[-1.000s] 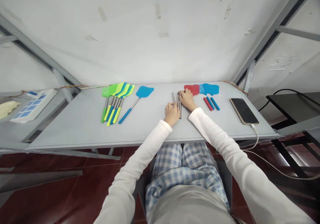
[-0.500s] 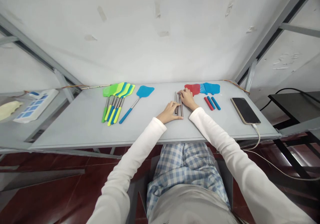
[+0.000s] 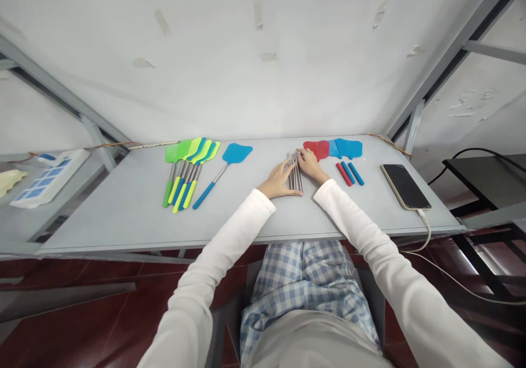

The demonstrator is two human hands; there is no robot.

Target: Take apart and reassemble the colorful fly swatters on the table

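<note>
Several thin metal rods (image 3: 295,176) lie side by side on the grey table, pointing away from me. My left hand (image 3: 280,182) grips them from the left, its thumb at their near ends and its fingers higher up across them. On the other side, my right hand (image 3: 310,164) has its fingers bent against their far ends. Just beyond it are red silicone spatula heads (image 3: 317,149) and blue spatula heads (image 3: 348,148). A red handle sleeve (image 3: 343,174) and two blue handle sleeves (image 3: 355,173) lie right of my right hand.
Left on the table is a fanned row of spatulas (image 3: 187,171) in green, yellow and blue, with one blue spatula (image 3: 237,153) apart. A phone (image 3: 406,186) with a charging cable (image 3: 427,231) lies right. A white power strip (image 3: 49,177) stands far left, before the wall (image 3: 205,72).
The rods are spread a little more evenly side by side. My left fingers have shifted slightly up along them; my right hand stays at the far ends. The view has tilted slightly.
</note>
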